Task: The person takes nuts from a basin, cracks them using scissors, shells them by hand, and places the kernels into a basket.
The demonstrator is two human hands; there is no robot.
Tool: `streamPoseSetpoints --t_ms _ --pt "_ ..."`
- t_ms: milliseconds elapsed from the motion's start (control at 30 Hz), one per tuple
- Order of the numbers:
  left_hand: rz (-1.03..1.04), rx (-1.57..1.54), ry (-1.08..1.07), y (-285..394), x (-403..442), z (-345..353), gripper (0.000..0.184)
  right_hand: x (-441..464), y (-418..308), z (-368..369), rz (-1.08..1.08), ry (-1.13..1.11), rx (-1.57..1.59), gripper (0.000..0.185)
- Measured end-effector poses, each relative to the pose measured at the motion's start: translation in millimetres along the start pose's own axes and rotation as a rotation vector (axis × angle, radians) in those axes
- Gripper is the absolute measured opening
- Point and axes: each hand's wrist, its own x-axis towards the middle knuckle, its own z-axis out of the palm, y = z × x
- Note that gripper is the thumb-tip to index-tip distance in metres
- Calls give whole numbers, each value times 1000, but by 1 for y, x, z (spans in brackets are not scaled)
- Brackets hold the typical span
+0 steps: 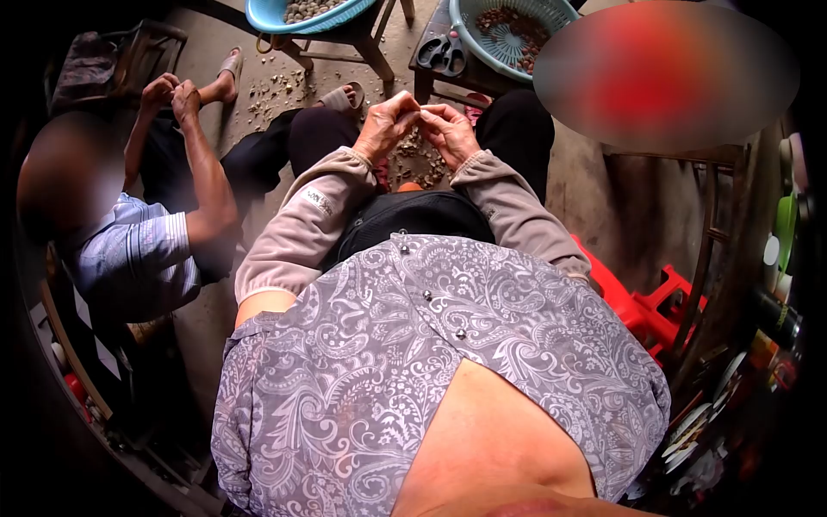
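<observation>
Seen from above, a person in a grey paisley shirt and beige sleeve covers sits with both bare hands raised between dark-trousered knees. The left hand [385, 126] and right hand [448, 131] meet at the tips, their fingers [433, 115] curled inward with thumbs close to forefingers. They look nearly closed, but whether they grip a small piece cannot be told; anything at the meeting point is too small to see.

Below the fingers, pale broken shell bits [418, 159] lie scattered on the floor [568, 194] between the knees. Ahead and to the right of the fingers, reddish-brown kernels [529, 60] lie in a pale blue-green basket [469, 45] on a dark wooden surface [472, 80]. Dark-handled scissors [443, 60] rest beside the basket, near the surface's left edge.

Ahead and to the left, a blue bowl [345, 17] of pale nuts [308, 9] stands on a wooden stool [376, 57]. At the far left, another person sits with their own hands [183, 103] brought together. A red plastic stool [648, 312] stands on the right.
</observation>
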Motion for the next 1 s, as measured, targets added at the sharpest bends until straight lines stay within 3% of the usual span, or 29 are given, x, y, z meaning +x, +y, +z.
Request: streamPoseSetpoints --t_ms 133,233,367,633,1000 --pt "-4 -6 71 -14 -4 9 10 2 4 -4 1 -16 -39 10" --pt "-206 -145 56 -11 -4 9 9 4 4 -5 1 -28 -29 10" --pt "-322 -388 100 -16 -4 10 9 4 4 -5 4 -33 -41 11" --pt "-386 -458 140 -31 -2 14 10 6 4 -2 -17 -65 -56 14" --pt "-464 -740 41 -34 -8 15 19 2 2 5 -541 57 -899 8"
